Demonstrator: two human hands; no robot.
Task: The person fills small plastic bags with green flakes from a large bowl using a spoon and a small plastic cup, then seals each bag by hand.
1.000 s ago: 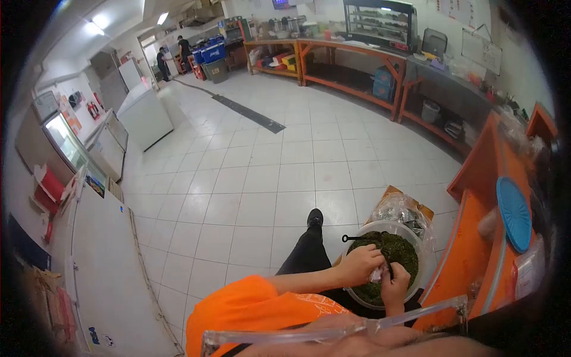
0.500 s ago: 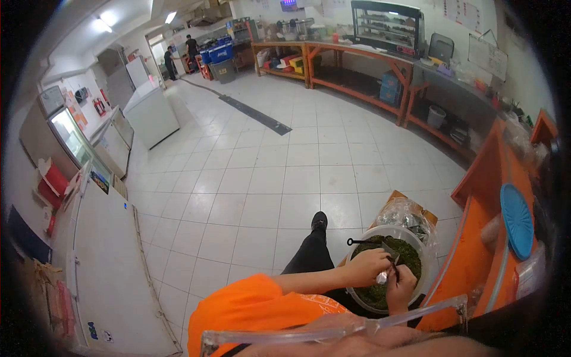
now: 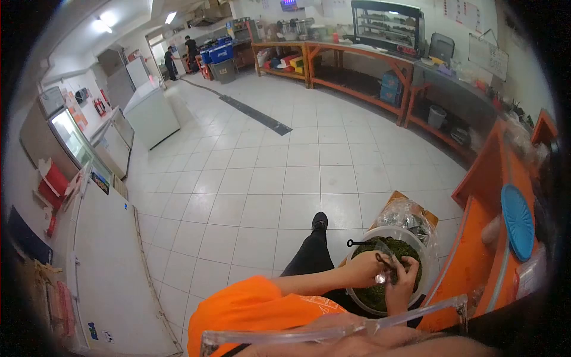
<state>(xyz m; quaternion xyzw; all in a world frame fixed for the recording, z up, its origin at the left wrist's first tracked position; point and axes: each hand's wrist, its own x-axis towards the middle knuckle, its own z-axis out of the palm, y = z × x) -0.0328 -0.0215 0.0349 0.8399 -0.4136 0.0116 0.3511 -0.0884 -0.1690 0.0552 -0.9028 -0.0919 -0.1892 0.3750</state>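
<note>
Over a clear round tub of chopped green herbs, my two hands work close together. My left hand is closed on a small clear plastic bag. Beside it, the fingers of my right hand are bent around a dark thin tool with a looped end, partly hidden between the hands. Another black looped handle lies across the tub's left rim, its far end over the herbs.
Behind the tub is a cardboard box with clear plastic in it. An orange shelf unit with a blue lid stands at right. A white chest freezer is at left; two people stand far back.
My right fingers have risen and spread slightly, and the dark tool's looped end now shows toward my left hand. More of the clear bag shows between the hands.
</note>
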